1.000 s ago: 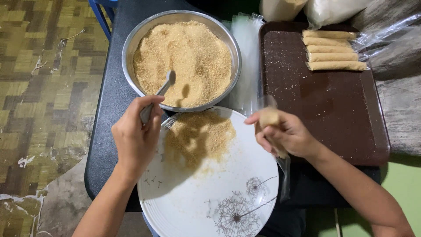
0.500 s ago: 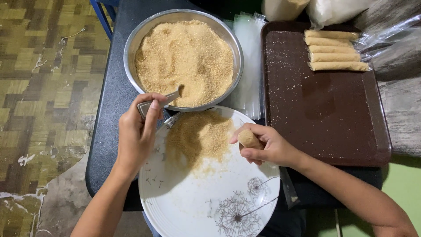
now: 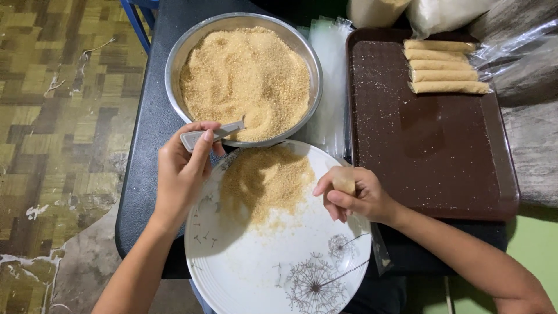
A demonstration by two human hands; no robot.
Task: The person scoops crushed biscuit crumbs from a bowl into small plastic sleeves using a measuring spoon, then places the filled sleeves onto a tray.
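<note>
Left hand (image 3: 183, 174) grips a metal spoon (image 3: 212, 136), its bowl dug into brown sugar at the 6 o'clock rim of the steel bowl (image 3: 174, 58). Right hand (image 3: 354, 195) closes around a pale tan roll (image 3: 344, 180) at 3 o'clock over the white plate (image 3: 244, 273), which bears a sugar heap (image 3: 264, 180). Four matching rolls (image 3: 444, 67) lie at 1 o'clock on the brown tray (image 3: 442, 157). Clear plastic wrappers (image 3: 328, 87) sit between bowl and tray; clear bags (image 3: 442, 11) at 12 o'clock.

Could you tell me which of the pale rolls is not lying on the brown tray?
The roll held in the right hand over the white plate; the other four rolls lie stacked at the tray's far corner.
</note>
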